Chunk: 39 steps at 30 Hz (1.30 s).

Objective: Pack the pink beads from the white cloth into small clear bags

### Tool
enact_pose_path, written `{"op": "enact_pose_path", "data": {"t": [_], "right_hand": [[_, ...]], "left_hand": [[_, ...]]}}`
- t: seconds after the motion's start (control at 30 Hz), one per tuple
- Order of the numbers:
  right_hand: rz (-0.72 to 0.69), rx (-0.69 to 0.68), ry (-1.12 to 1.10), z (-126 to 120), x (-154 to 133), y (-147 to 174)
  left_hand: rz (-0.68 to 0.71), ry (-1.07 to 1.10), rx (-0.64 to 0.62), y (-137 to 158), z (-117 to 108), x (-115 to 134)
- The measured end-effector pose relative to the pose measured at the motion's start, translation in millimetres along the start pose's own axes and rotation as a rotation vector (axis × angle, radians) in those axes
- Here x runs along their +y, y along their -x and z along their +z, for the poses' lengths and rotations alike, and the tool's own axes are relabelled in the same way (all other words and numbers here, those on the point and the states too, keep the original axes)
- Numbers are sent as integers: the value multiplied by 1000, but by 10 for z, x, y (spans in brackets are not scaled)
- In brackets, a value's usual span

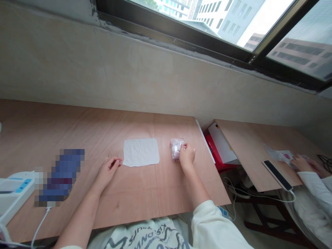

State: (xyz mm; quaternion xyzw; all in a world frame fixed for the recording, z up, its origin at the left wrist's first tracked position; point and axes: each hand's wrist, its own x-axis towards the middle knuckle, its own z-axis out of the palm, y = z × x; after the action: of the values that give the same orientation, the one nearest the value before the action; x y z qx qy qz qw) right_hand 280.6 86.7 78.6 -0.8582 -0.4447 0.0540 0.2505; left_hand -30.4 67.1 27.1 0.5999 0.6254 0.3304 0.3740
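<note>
A white rectangular sheet (141,152), paper or thin cloth, lies flat on the wooden table. At its left edge is my left hand (107,172), thumb and forefinger brought together; whether they pinch the sheet's edge is too small to make out. To the right of the sheet sits a small stack of clear plastic packets (176,148), shiny, with pinkish edges. My right hand (187,157) is closed at the stack's right side, its fingertips pinching the edge of a packet. What the packets contain cannot be seen.
A blurred-out phone (62,176) on a white cable and a white power strip (19,190) lie at left. Past the table's right edge stand a red-and-white box (223,147) and a second table (249,141), with another phone (277,175) and a co-worker's hands (302,162).
</note>
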Motion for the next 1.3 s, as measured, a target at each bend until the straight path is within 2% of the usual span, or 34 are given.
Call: {"op": "enact_pose_path", "data": {"t": [0.3, 0.43, 0.57, 0.63, 0.7, 0.77, 0.83, 0.9, 1.03, 1.3], "right_hand": [[-1, 91, 37, -5, 22, -10], [33, 206, 88, -54, -54, 11], [-127, 253, 53, -136, -276, 196], [-251, 216, -36, -122, -408, 381], [-385, 32, -145, -35, -504, 597], [-350, -188, -189, 111, -535, 790], [-265, -286, -138, 275, -499, 916], [-214, -300, -63, 410, -422, 971], [-234, -256, -13, 529, -284, 972], [-294, -217, 24, 576, -240, 996]], "left_hand": [[52, -48, 3, 19, -6, -25], [59, -57, 12, 18, 4, -56], [71, -65, 15, 17, 7, -63], [81, -80, 17, 24, 13, -61], [95, -88, 41, 48, 31, -69], [103, -105, 120, 94, 60, -85], [118, -163, 197, 157, 90, -96], [156, -266, 186, 217, 110, -84], [199, -410, 121, 260, 113, -7], [198, -418, 107, 244, 105, -7]]}}
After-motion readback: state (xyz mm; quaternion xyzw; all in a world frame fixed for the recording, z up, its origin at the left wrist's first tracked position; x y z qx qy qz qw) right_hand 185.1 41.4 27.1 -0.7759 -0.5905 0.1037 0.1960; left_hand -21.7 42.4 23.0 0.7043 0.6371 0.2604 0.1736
